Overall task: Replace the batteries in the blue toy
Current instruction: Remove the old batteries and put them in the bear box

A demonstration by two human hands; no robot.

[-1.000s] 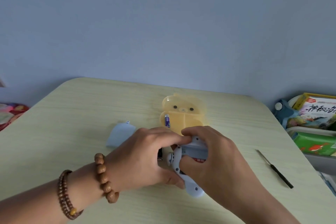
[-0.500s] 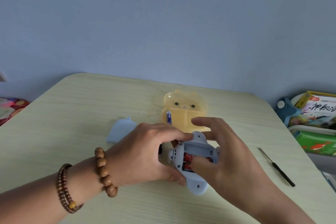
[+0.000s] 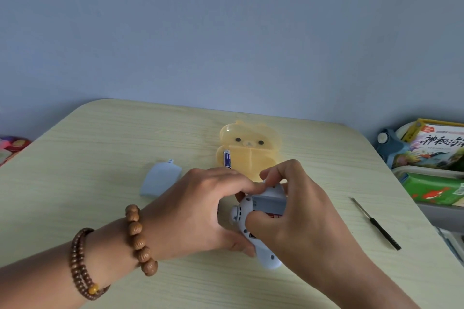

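Plainly the blue toy is a small shell of smooth, pale plastic. It is probably light and stiff, and its rounded ends look likely to slide out of a loose hold. It lies on the wooden table, near its front edge, with the open battery bay facing up and both hands clasped on it.

The left hand wraps the toy's left flank, fingers curled over the far end and thumb tucked against the near side. The right hand closes over it from the right. Its fingertips hook over the far edge and its thumb presses down into the bay, where slivers of red battery label show (how many cells are seated cannot be told).

The flanks seem the sound place to hold, since the bay's thin walls and contacts would likely be the fragile parts. So the toy sits between the two palms, its near end poking out below them.

A blue-labelled battery lies in the yellow bear-shaped tray just beyond. The detached battery cover rests to the left, and a small screwdriver lies well apart on the right.
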